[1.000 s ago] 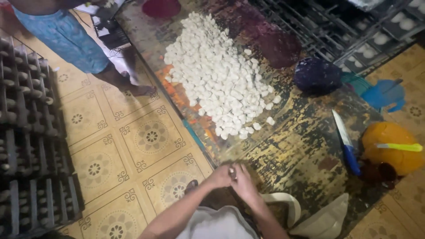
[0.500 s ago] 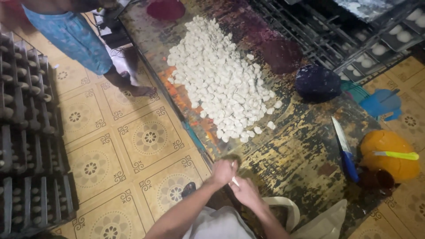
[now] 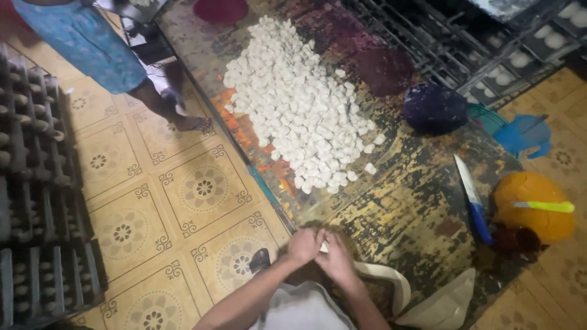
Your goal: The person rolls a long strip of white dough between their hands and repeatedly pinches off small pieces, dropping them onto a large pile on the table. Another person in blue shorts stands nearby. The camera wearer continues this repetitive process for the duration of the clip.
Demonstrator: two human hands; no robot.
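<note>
Both my hands meet at the near edge of a worn, paint-stained table [image 3: 397,208]. My left hand [image 3: 302,245] and my right hand [image 3: 335,260] are pressed together around a small white piece [image 3: 323,247] that barely shows between the fingers. A big heap of small white lumps [image 3: 299,110] lies on the table beyond my hands, with a few stray lumps at its near edge. Just below my hands sits a white bag or bowl [image 3: 391,284], partly hidden by my arms.
A knife with a blue handle [image 3: 472,197] lies to the right, beside an orange ball [image 3: 533,205]. Dark blue [image 3: 434,108] and maroon [image 3: 384,70] balls sit further back. Another person in blue cloth [image 3: 92,49] stands barefoot on the tiled floor. Black trays [image 3: 36,201] stack at left.
My hands stay together on the small white piece, working it; the view has shifted slightly so the heap sits a little higher in frame.
</note>
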